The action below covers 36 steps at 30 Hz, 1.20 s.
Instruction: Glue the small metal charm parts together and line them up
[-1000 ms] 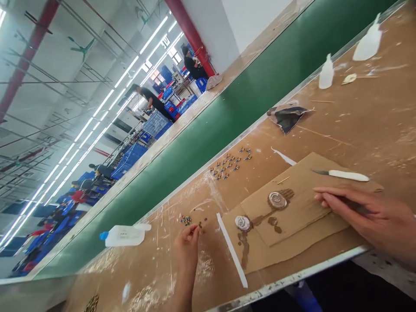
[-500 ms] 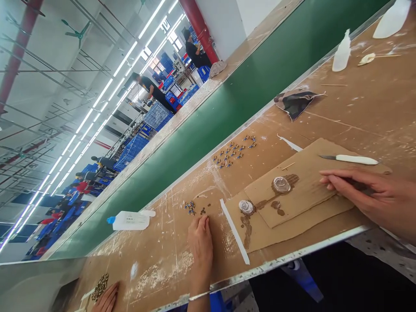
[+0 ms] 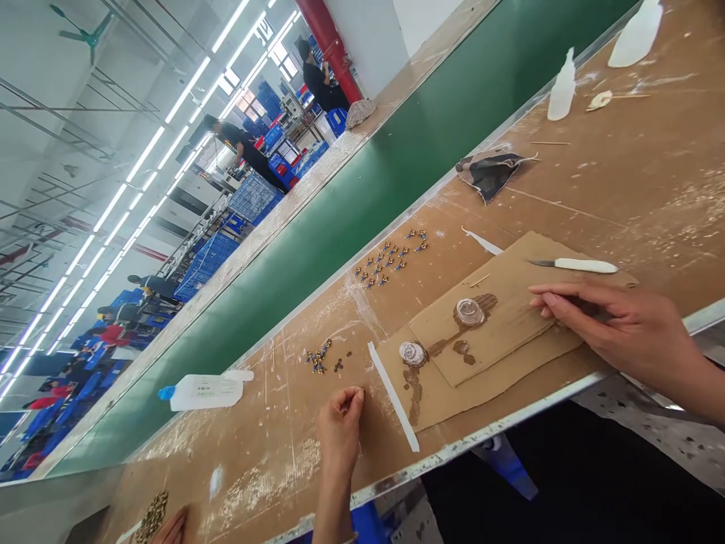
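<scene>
My left hand is closed in a pinch over the brown worktop, just in front of a few small dark pieces. Whatever its fingertips hold is hidden. Beside those pieces lies a small heap of blue and gold figure-like parts. My right hand hovers at the right end of a cardboard sheet, thumb and fingers pressed together; I cannot make out anything between them. A white-handled knife lies just beyond it. On the cardboard are two round discs with whitish paste, one farther and one nearer.
Blue and gold parts stand spaced out near the green divider. A blue-capped bottle lies left; a white squeeze bottle and a dark cloth scrap sit farther back. Another person's hand is beside a bead-like pile.
My left hand has drawn back from the small dark pieces, its fingers curling inward. My right hand keeps nearly the same pose over the cardboard. The whole view has shifted slightly.
</scene>
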Tool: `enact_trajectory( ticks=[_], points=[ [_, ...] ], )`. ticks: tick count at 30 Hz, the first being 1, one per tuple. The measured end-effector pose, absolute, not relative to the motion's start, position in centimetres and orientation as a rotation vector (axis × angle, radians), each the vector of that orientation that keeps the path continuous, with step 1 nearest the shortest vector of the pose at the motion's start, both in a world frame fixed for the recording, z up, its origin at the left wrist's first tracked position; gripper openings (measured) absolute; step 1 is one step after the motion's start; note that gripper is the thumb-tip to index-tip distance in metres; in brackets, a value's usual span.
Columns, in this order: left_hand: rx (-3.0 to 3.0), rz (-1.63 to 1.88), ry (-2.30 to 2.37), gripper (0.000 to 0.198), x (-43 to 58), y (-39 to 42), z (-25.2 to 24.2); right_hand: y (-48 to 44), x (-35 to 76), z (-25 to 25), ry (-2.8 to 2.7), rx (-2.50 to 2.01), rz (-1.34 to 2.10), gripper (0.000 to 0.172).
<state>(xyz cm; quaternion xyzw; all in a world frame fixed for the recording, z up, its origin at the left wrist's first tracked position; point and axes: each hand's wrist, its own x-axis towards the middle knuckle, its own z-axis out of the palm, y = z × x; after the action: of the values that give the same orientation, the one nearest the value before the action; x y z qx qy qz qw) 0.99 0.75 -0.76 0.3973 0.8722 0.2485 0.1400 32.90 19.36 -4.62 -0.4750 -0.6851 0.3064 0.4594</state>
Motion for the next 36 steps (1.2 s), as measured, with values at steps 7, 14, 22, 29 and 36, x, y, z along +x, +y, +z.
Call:
enact_trajectory(
  ticks=[7, 14, 22, 29, 36],
  points=[
    [1.085, 0.714, 2.487, 0.030, 3.0, 0.2, -0.6, 19.4, 32.9, -4.7, -1.741, -1.138, 0.694, 0.023],
    [1.088, 0.783, 2.513, 0.028, 2.7, 0.0, -0.9, 19.2, 33.0, -4.6, -1.760, -1.177, 0.702, 0.030],
    [1.090, 0.900, 2.612, 0.013, 2.8, -2.2, -2.1, 19.1, 32.8, -4.5, -1.749, -1.223, 0.714, 0.035],
    [1.209, 0.820, 2.794, 0.016, 3.3, -3.5, -2.9, 18.8, 32.7, -3.7, -1.764, -1.229, 0.692, 0.033],
    [1.212, 0.762, 2.704, 0.019, 4.0, -3.7, -3.5, 18.6, 32.1, -3.7, -1.739, -1.247, 0.710, 0.031]
  ],
)
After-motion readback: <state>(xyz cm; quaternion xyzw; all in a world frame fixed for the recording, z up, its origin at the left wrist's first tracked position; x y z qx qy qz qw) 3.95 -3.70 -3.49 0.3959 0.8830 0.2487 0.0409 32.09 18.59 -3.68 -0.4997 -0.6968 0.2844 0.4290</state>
